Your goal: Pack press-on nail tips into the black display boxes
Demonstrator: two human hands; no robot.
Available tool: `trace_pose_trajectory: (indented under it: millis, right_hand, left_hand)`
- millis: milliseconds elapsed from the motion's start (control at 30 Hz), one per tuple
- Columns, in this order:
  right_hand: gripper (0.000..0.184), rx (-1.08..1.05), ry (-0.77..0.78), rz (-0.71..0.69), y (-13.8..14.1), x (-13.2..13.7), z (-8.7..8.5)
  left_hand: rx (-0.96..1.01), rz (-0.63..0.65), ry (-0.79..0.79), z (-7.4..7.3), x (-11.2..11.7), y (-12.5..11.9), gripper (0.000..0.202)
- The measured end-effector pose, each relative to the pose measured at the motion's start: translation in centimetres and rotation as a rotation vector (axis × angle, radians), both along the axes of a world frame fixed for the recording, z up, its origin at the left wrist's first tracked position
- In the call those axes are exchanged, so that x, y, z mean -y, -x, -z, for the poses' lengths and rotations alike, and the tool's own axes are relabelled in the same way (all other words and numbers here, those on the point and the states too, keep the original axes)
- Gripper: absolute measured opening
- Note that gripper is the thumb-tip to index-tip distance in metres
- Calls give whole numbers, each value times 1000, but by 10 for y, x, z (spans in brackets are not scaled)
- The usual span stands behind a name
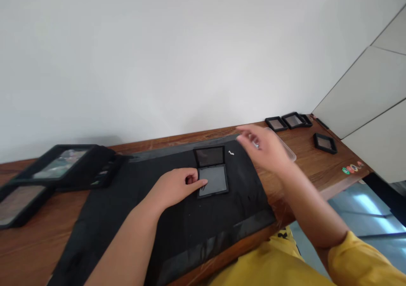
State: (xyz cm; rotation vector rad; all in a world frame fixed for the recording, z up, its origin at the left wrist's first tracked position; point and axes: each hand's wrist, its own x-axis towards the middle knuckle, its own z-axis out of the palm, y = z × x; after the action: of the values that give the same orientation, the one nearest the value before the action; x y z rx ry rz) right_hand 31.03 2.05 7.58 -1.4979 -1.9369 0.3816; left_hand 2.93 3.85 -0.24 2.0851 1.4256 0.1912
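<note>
A small black hinged case [213, 180] lies open on a black mat [177, 235], its lid tilted back and a flat grey panel in its lower half. My left hand [174, 186] is closed on the case's left edge, the thumb resting on the panel and the other fingers curled beside it. To the right, my right hand [264, 148] is raised over the mat's far right corner, in front of a clear plastic tray [288, 151]. Its thumb and forefinger are apart, somewhat blurred by motion. Small shiny bits show between them; whether in the hand or behind it, I cannot tell.
Several black frames [293, 120] with clear windows stand at the back right, one [325, 143] closer. Larger black framed boxes [60, 163] are at the left. A white scrap [231, 153] lies beside the lid. Round stickers [352, 167] mark the wooden table's right end. A white wall is behind.
</note>
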Motion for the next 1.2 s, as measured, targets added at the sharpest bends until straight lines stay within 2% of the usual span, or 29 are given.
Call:
trace_pose_trajectory:
  millis: [100,200,333,400,500,633,833,1067,1133,1200]
  right_hand:
    - [21,220,188,142,-59,-7,-8]
    - [39,452,432,165,-91,-17,3]
    - [61,591,628,90,-83,-17,17]
    - [61,645,645,102,-73,-15,20]
    - [46,688,619,132,-64,-14,21]
    - [28,678,578,159,-66,-15,25]
    - [19,587,473,182,-78,-16,20]
    - [16,285,136,242,-77,-8,13]
    - [13,91,72,237,-72,-4,12]
    - [13,-214,15,248,-65,0,9]
  left_hand:
    - [-48,9,-14,-1,1,0,49]
    - [-67,23,-12,-1,0,-1,48]
    - [-98,20,19,-1,-1,-1,51]
    - [-109,22,21,-1,-1,-1,52]
    - [-106,23,10,0,-1,0,52]
    - [-47,15,33,1,-1,3,51]
    - [-34,5,59,-1,0,4,52]
    - [-8,-10,20,2,-2,11,53]
    - [11,-63,-53,-1,-1,12,54]
    - [78,-127,-197,-6,3,11,52]
